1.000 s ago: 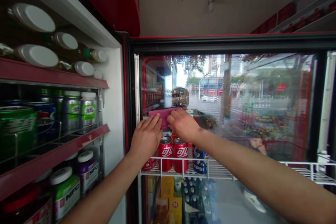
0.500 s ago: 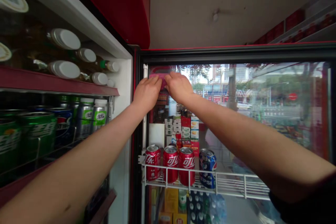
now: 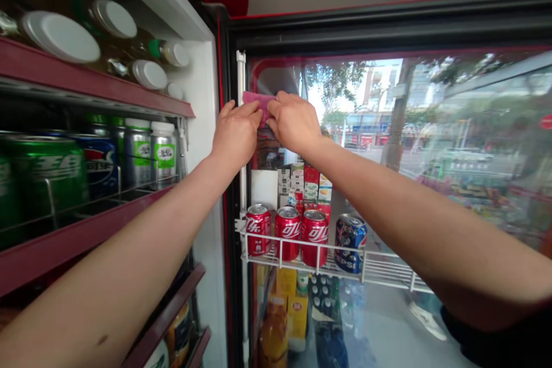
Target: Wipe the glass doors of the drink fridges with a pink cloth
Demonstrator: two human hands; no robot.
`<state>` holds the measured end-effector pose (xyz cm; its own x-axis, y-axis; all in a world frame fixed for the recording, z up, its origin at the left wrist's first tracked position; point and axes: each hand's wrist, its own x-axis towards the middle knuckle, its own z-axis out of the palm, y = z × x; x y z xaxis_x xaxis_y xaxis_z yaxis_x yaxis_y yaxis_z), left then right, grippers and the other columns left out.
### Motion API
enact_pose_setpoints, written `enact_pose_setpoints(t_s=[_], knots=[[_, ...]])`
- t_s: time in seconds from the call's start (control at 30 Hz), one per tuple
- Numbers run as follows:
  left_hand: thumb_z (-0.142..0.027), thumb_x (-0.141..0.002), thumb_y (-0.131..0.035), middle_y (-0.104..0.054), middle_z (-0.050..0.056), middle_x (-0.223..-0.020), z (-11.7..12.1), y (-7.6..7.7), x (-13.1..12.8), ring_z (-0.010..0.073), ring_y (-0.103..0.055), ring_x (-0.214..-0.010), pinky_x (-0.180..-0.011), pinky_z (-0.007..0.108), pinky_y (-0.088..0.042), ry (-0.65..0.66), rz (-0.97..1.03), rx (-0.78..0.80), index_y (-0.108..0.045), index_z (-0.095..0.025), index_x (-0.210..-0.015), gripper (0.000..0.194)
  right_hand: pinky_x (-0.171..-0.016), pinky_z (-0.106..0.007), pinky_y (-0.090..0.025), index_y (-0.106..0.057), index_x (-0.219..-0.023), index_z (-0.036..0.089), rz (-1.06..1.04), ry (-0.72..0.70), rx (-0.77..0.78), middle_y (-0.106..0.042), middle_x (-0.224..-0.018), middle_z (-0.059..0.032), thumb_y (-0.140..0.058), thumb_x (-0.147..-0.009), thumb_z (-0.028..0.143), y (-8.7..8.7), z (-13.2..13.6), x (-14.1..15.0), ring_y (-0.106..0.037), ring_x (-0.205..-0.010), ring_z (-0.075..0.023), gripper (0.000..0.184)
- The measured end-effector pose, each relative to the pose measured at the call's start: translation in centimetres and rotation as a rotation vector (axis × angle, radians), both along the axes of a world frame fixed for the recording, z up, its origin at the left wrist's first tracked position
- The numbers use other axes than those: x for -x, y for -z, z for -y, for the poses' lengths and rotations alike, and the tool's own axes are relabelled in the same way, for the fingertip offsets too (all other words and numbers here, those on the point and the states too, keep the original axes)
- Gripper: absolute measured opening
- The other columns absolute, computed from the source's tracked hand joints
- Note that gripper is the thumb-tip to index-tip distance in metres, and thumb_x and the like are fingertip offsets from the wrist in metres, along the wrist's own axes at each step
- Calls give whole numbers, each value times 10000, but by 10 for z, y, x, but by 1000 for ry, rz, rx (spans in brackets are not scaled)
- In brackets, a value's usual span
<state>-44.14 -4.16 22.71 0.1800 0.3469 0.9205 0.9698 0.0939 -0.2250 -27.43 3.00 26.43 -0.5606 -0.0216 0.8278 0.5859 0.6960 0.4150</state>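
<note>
A pink cloth [image 3: 261, 98] lies against the upper hinge-side corner of the open glass door [image 3: 371, 184]. My right hand [image 3: 296, 123] has its fingers closed on the cloth's right part, near the glass. On the cloth's lower left side is my left hand [image 3: 236, 133], its forefinger bent onto the cloth while another finger reaches up by the white shelf rail [image 3: 241, 77]. The left fingertips are partly hidden. Below both hands, several red cola cans [image 3: 288, 233] and a blue Pepsi can [image 3: 351, 243] stand in the door's white wire rack [image 3: 383, 264].
To the left, fridge shelves with dark red edges [image 3: 99, 83] hold bottles with white caps [image 3: 149, 73] and green cans [image 3: 47, 169]. The black door frame [image 3: 379, 29] runs across the top. Through the glass show stacked boxes, a street and a shoe [image 3: 426, 320].
The view has tilted down and come closer, so the door frame and shelves sit higher. Both hands stay at the cloth, and more of the cloth shows above my left fingers.
</note>
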Motion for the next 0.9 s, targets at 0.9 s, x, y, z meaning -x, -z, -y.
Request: enact_pose_setpoints(t_s=[0.9], knots=[[-265,-1029,-588,-722,94,-925,26,128,-31,302,-705,-868,-772,425,-504,-160,-108,265,-777,-174,-977,216,-885,-442,-543,-751,-1082,133,453,-76,116,-780,-1141,-138,-546,-1083,139,119,9,-37,-718,-1094,-303,206]])
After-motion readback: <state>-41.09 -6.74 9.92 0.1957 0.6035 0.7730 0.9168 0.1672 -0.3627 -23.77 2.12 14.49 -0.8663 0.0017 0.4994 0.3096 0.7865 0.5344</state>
